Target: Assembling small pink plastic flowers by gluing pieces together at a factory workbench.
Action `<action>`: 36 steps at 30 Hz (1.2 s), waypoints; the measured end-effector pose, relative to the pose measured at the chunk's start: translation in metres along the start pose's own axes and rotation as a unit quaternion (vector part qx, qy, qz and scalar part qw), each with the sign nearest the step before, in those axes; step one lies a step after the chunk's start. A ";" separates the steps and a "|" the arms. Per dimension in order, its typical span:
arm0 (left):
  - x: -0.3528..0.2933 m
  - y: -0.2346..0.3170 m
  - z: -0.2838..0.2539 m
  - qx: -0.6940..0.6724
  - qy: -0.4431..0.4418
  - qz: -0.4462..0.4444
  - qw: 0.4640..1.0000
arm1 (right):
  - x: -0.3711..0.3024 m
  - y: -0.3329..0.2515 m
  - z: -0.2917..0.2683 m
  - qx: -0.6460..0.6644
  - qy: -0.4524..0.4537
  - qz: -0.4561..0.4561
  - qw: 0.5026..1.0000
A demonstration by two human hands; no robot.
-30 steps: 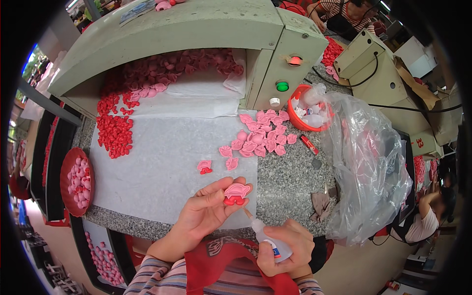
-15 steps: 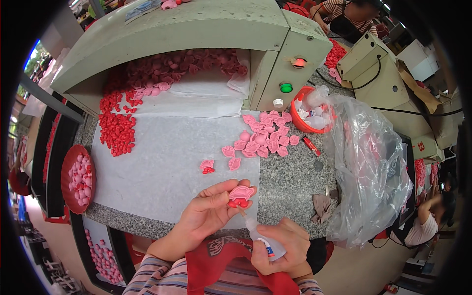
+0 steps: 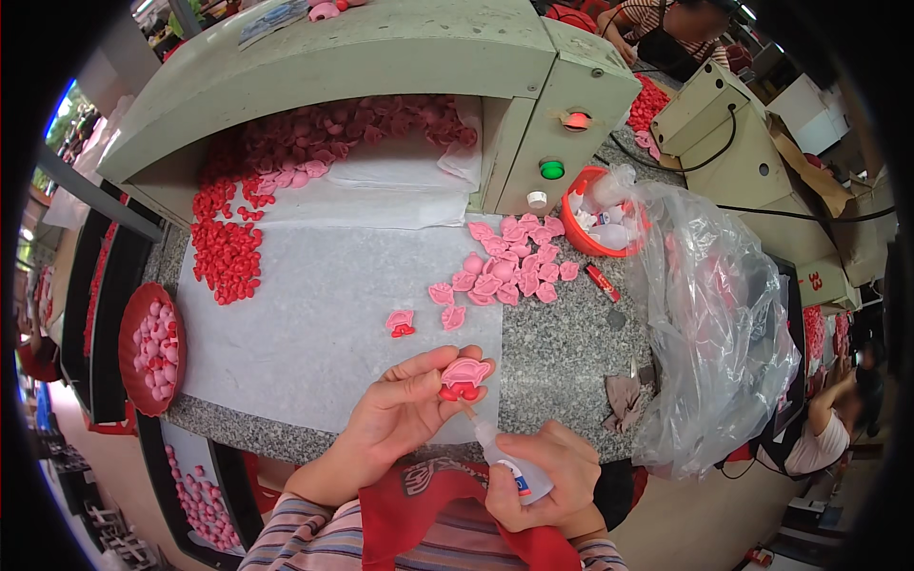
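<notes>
Between thumb and fingers, my left hand [image 3: 395, 409] pinches a small pink shell-shaped piece [image 3: 467, 370] with a red piece [image 3: 461, 391] at its lower edge. My right hand [image 3: 552, 471] is wrapped round a translucent white squeeze bottle [image 3: 487, 440], tilted up and to the left. Its thin nozzle tip meets the lower edge of the red piece; whether liquid comes out is too small to see. A similar pink-and-red piece [image 3: 401, 324] lies on the white paper [image 3: 314, 324] just beyond my left hand. Farther off is a loose pile of pink pieces [image 3: 519, 257].
Red pieces [image 3: 226, 262] lie heaped at the left, before a pale green machine [image 3: 381, 57] with pink pieces in its opening. A red basket [image 3: 129, 385] stands far left. An orange tub [image 3: 619, 253] of bottles and a clear plastic bag [image 3: 709, 362] sit at the right.
</notes>
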State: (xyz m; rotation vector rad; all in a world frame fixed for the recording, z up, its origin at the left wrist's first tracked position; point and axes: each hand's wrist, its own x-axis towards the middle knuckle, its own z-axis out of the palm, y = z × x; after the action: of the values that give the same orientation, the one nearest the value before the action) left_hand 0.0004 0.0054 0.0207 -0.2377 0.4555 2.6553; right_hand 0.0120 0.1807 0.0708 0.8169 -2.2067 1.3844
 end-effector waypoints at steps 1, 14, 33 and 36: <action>0.001 -0.001 0.001 0.000 -0.004 0.000 1.000 | 0.000 0.001 -0.001 0.000 0.004 0.000 1.000; 0.005 -0.001 0.001 -0.001 0.012 -0.003 1.000 | -0.005 0.004 -0.012 -0.011 -0.004 0.041 0.999; 0.010 0.000 -0.008 -0.083 0.070 -0.018 0.994 | -0.055 0.142 -0.036 -0.365 0.220 0.346 0.836; 0.011 -0.003 -0.011 -0.082 0.073 -0.028 0.993 | -0.027 0.139 0.005 -0.260 0.121 0.244 0.926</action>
State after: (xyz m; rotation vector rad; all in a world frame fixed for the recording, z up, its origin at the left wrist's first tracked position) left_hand -0.0069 0.0080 0.0074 -0.4911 0.2698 2.6318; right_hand -0.0604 0.2297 -0.0409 -0.0952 -2.4877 0.9277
